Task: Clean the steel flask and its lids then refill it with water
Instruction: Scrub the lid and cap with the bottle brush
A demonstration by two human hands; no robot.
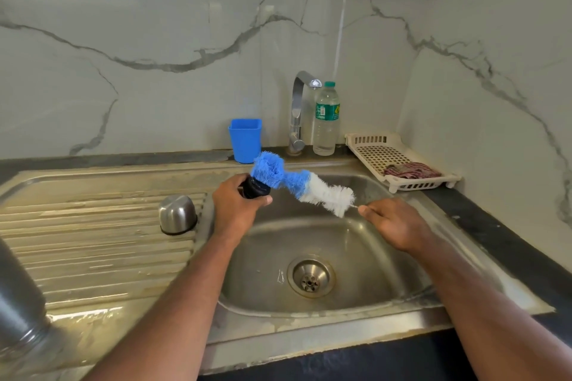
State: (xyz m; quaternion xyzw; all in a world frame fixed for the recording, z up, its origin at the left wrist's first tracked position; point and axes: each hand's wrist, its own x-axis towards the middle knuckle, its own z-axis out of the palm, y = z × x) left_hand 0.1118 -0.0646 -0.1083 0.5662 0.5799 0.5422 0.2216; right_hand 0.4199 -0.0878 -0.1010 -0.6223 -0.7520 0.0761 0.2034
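Over the sink [356, 303], the left hand [236, 207] has its fingers clenched around the black inner lid [254, 188], holding it above the basin's back-left rim with its open side facing right and a little up. The brush [301, 187] runs from that lid down and to the right: its blue bristle end is pressed into the lid, bent over there, the white bristles trail toward the right hand [394, 223], and the thin wire stem ends at that hand's fingers [363, 210], which pinch it. So the brush's long axis lies roughly along the line between the two hands, and the scrubbing will probably come from the right hand twisting or pushing the stem toward the lid.

The steel cap [178, 213] stands mouth-down on the drainboard left of the sink. The flask [18, 303] is at the far left edge, only partly in view and blurred.
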